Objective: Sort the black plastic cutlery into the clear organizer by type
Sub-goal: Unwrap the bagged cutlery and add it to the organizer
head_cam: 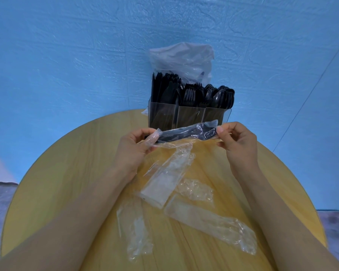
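Now wrapped cutlery (186,133) spans between left hand (134,147) and right hand (237,141).

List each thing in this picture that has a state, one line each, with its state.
left hand: pinching one end of the wrapped cutlery pack
right hand: pinching the other end
wrapped cutlery pack: still sealed, held above the table
clear organizer: upright, three compartments filled
empty wrappers: lying flat on the table

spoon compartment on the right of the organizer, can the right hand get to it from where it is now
Probably yes. The right hand pinches one end of the wrapped cutlery pack just in front of the clear organizer, and the spoons stand right behind it with nothing between. It would have to let go of the pack first.
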